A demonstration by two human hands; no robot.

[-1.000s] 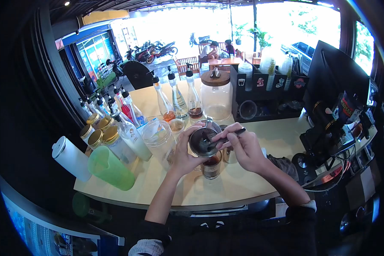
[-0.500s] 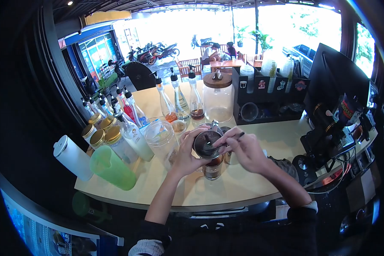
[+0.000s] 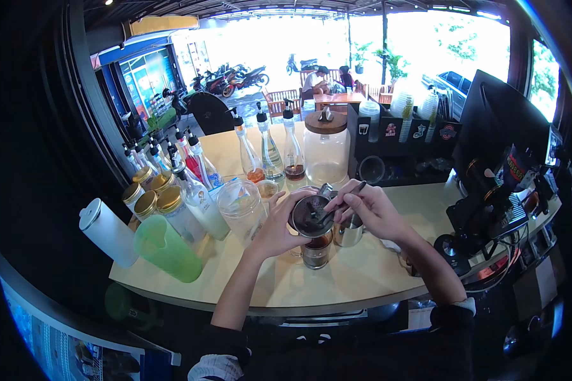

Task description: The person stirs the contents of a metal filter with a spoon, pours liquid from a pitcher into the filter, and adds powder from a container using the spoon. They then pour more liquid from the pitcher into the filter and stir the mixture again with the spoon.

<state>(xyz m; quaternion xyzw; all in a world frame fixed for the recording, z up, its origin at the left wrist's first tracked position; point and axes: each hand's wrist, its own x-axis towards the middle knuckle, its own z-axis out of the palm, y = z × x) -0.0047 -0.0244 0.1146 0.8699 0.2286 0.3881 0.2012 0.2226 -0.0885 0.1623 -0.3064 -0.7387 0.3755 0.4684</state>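
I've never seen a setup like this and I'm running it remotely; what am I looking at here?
There is no robot: these are a person's bare hands, seen by a camera worn on the head, looking forward and down. The left hand holds a round metal vessel, its opening facing the camera; the right hand holds a thin dark tool reaching into it. Below is a glass mug of dark liquid. Also on the pale counter stand a green pitcher, a white pitcher, gold-lidded jars and pump bottles.
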